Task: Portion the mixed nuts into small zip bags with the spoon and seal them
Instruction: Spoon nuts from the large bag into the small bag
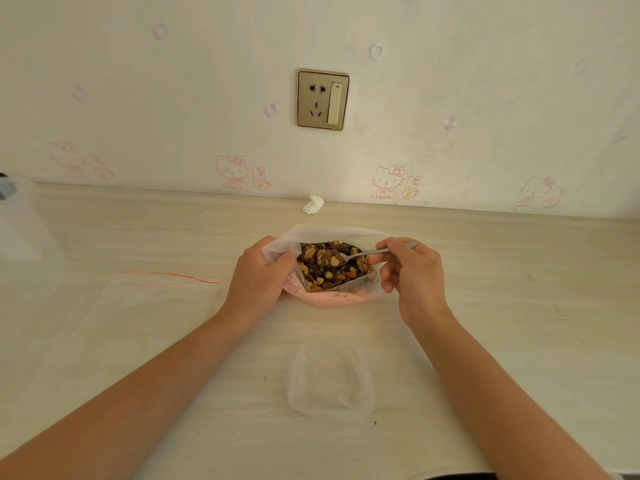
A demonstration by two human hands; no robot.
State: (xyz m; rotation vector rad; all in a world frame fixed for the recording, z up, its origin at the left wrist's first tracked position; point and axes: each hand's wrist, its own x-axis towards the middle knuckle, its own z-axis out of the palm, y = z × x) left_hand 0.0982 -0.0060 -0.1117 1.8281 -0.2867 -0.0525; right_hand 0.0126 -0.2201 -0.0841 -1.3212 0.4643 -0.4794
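A large plastic bag point(332, 297) with a pink lower part lies open in the middle of the table, full of mixed nuts point(320, 268). My left hand point(258, 277) grips the bag's left rim and holds the mouth open. My right hand point(414, 271) pinches the handle of a metal spoon point(367, 252), whose bowl rests in the nuts. A small clear bag point(330, 379) lies flat and empty on the table just in front of me. A larger clear zip bag with a red seal line point(152, 299) lies to the left.
A crumpled white tissue point(313, 205) sits at the back by the wall. A wall socket point(322, 99) is above it. A translucent plastic item point(17, 220) stands at the far left edge. The pale wooden table point(519, 306) stretches to both sides.
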